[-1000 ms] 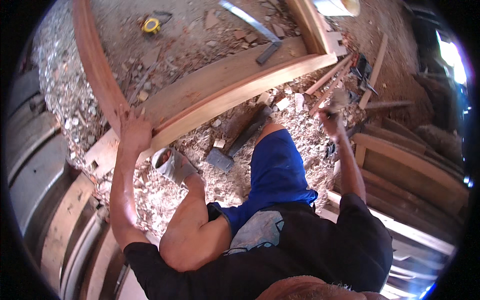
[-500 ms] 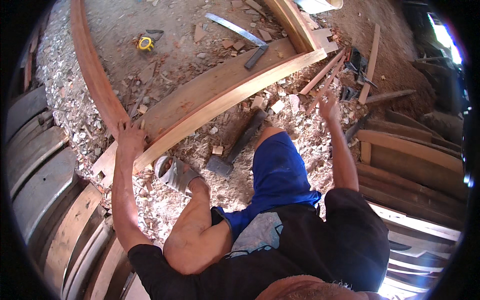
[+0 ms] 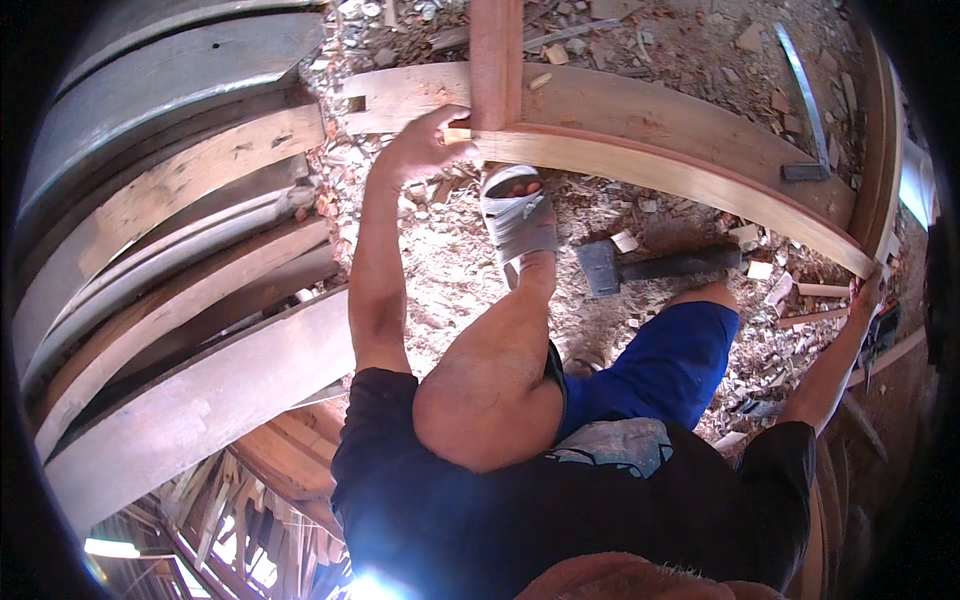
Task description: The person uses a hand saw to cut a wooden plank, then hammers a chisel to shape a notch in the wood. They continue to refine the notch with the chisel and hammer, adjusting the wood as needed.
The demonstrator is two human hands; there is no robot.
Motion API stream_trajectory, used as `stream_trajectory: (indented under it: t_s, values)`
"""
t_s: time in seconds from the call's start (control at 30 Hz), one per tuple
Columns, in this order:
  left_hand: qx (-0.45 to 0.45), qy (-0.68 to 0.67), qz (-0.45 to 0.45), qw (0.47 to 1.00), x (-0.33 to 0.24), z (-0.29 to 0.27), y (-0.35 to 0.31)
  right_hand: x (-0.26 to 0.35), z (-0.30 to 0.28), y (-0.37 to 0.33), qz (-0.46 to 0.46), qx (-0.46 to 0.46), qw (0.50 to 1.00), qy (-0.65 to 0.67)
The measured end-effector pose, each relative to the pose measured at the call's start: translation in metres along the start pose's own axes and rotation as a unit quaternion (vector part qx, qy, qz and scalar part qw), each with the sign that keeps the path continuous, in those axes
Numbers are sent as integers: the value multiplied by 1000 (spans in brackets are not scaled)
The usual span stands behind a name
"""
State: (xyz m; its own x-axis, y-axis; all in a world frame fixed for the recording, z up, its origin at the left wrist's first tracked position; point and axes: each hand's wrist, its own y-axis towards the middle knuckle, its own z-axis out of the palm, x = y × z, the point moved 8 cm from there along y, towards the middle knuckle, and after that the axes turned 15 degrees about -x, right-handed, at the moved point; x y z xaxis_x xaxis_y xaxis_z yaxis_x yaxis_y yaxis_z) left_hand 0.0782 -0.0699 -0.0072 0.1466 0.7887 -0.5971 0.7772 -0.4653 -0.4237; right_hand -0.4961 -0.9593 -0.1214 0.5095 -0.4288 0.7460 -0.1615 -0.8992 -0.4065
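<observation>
My left hand [image 3: 425,148] is at the left corner of a wooden frame, thumb and fingers curved around the end of a pale, bowed-looking board [image 3: 640,174]. A reddish beam [image 3: 495,62] meets the board there. At the board's other end, my right hand [image 3: 868,290] closes on the far right corner, where a second beam [image 3: 878,150] joins it; its fingers are only partly visible. Behind the pale board, a wide plank [image 3: 600,97] with a notched left end lies flat. A dark hammer [image 3: 680,264] rests on the ground between my feet and the board.
A metal try square [image 3: 808,110] leans over the plank at the right. Stacked curved boards [image 3: 190,165] fill the left side. Wood chips and offcuts [image 3: 430,260] litter the ground. My sandalled foot [image 3: 520,215] is close to the board. Thin sticks [image 3: 815,305] lie near my right hand.
The view has turned toward the left. My right hand has come from over the loose sticks to the frame's right corner. My left hand has shifted from the reddish beam to the board's end.
</observation>
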Motion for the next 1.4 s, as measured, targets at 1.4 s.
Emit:
stream_trajectory:
  t_s: [1.4]
  values:
    - [-314,449,294,783,-206,-6,13,-259,-243,-177,44,-263,884,-385]
